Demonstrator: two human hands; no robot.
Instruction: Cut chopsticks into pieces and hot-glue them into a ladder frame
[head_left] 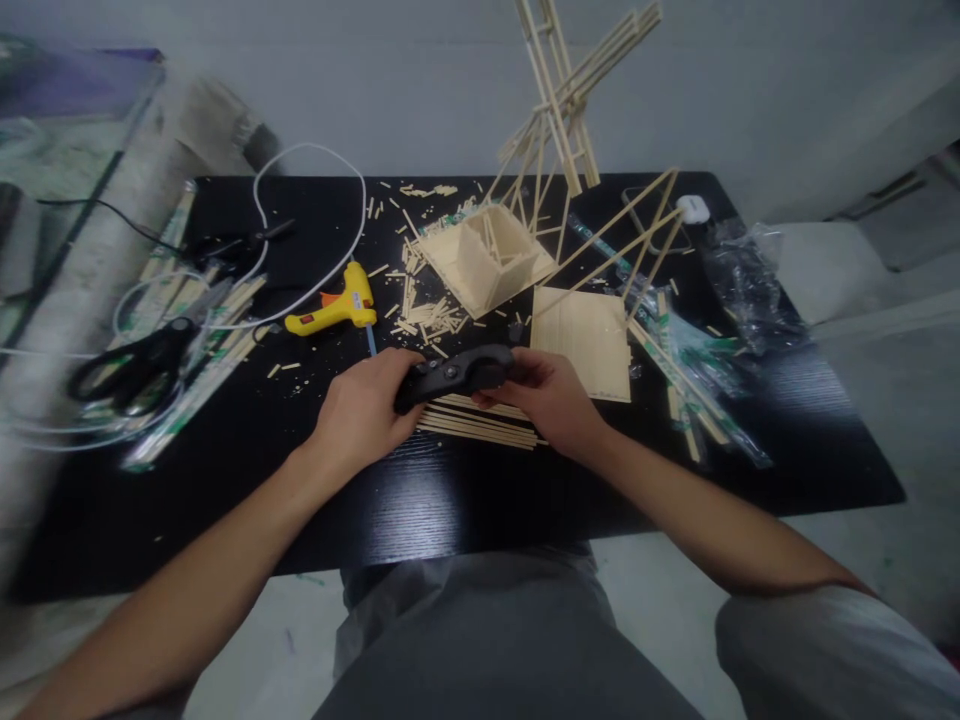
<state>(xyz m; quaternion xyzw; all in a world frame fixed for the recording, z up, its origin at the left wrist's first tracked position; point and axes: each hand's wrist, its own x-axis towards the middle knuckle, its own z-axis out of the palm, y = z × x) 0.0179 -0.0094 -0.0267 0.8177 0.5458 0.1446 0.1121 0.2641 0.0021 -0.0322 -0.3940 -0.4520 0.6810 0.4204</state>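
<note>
My left hand (367, 405) is closed around the left end of a black hand tool (457, 373). The tool has a round pivot-like screw on its side and a curved right end; its exact kind is not clear. At that right end, the fingers of my right hand (559, 405) are closed on it. Just below the tool, partly covered by my hands, lies a bundle of thin wooden sticks (480, 425). A wooden stick panel (581, 340) with a stick frame rising from it stands beyond my right hand.
A yellow glue gun (341, 305) lies left of centre, near black scissors (139, 365) on wrapped sticks. Behind are a wooden windmill-like model (495, 250) and scattered stick offcuts (431, 315). Plastic wrappers (697, 345) and a white earbud case (692, 209) are at right.
</note>
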